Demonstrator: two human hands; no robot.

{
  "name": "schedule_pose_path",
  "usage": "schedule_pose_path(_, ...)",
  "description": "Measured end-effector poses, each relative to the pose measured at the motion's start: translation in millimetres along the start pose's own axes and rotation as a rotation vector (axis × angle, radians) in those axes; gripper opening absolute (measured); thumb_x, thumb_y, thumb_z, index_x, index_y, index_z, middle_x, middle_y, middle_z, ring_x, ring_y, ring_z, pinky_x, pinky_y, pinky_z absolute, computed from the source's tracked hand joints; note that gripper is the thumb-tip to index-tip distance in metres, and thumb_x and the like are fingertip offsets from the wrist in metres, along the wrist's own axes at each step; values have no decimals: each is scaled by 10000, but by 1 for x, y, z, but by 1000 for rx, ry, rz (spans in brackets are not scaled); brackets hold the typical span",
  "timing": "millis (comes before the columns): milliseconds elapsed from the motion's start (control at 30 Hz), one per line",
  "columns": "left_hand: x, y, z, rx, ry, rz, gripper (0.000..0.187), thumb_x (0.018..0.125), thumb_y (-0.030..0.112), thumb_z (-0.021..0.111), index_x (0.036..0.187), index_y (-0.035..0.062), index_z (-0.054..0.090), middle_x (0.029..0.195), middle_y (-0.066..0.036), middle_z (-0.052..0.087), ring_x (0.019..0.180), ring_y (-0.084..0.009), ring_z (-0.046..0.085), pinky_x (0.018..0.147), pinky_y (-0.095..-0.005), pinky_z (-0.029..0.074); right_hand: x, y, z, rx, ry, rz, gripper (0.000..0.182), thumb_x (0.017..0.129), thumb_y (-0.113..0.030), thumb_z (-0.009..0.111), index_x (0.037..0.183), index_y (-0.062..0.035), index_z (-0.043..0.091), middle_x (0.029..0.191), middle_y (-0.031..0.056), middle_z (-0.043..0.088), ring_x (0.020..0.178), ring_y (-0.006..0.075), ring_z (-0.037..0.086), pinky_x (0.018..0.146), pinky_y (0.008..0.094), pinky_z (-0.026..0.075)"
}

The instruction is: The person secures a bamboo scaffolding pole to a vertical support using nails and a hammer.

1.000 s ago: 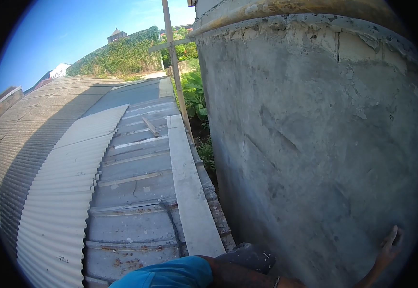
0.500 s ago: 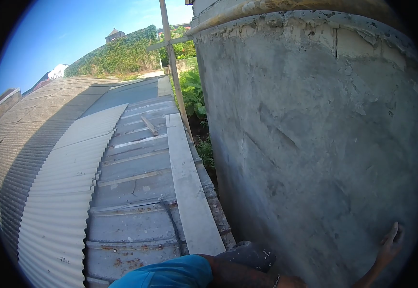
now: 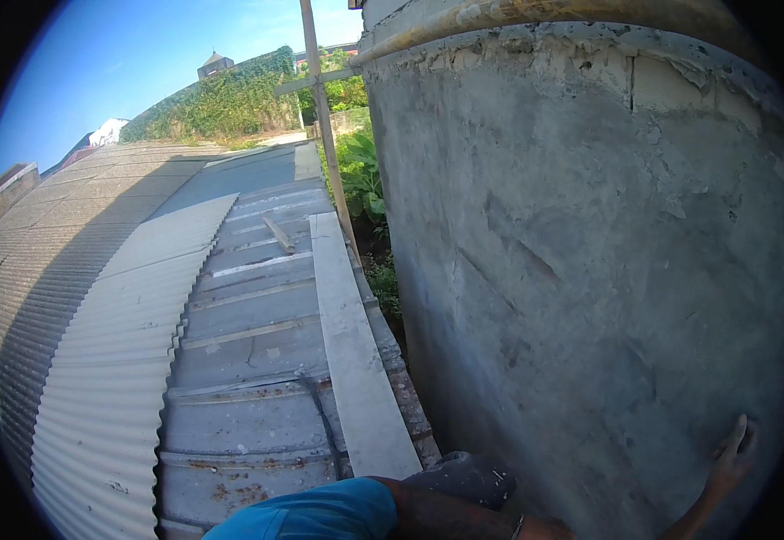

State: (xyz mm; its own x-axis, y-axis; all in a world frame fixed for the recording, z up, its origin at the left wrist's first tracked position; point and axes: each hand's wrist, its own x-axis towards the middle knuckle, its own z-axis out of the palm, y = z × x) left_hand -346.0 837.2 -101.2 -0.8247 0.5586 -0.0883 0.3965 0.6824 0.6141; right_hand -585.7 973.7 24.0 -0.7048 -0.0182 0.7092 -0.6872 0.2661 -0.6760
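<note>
My right hand (image 3: 730, 447) is at the lower right, up against the grey plastered wall (image 3: 536, 270). Its fingers point upward and look apart, with a dark gap between them; no held thing can be made out. My left arm (image 3: 446, 513), in a blue sleeve (image 3: 320, 515), stretches across the bottom toward the wall. Past the band on its wrist, only the back of my left hand (image 3: 547, 530) shows at the lower edge, its fingers cut off. Behind that arm is a dark, white-speckled cloth (image 3: 473, 477), probably my trouser leg.
A flat pale board (image 3: 356, 351) lies along the edge of the rusty metal roof (image 3: 257, 360). Corrugated sheets (image 3: 122, 360) cover the left side. A dark cable (image 3: 323, 418) and wood scrap (image 3: 279, 235) lie there. A pole (image 3: 327, 126) stands by the gap beside the wall.
Almost nothing differs. My right hand stays at the same spot on the wall, and the view has shifted very slightly.
</note>
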Motion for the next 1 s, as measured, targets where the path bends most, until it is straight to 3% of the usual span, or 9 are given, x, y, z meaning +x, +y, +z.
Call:
schedule_pose_path(333,3,-2,8,-21,23,18,499,786,409,679,1039,-15,608,1019,-270,624,1009,-431,599,885,-517,472,0,-6,2,3,31,49,308,995,-313,543,843,-47,575,531,-33,360,435,50,346,409,233,268)
schedule_pose_path(600,7,-13,11,-43,35,58,458,773,375,703,977,-29,637,910,-259,650,927,-412,633,822,-497,493,3,-15,1,-16,22,102,339,987,-329,552,797,-48,556,529,-31,347,442,52,346,423,236,262)
schedule_pose_path(800,9,-2,3,-35,-53,-49,445,775,379,710,956,-25,662,882,-256,660,897,-411,647,799,-502,501,-2,-56,10,66,-16,-57,368,980,-328,563,726,-72,490,523,-28,336,440,58,352,425,241,265)
schedule_pose_path(900,7,-8,5,-25,-34,-31,450,779,380,711,966,-26,665,890,-257,662,900,-412,648,802,-501,502,-4,-60,10,206,-117,96,372,979,-326,563,706,-93,466,530,-29,343,441,63,354,431,239,268)
schedule_pose_path(1000,8,-14,15,-27,-5,-1,461,779,382,713,980,-30,661,900,-263,661,906,-412,647,807,-498,502,2,-37,18,244,-82,368,374,975,-345,563,706,-105,464,532,-31,334,437,66,342,432,240,273)
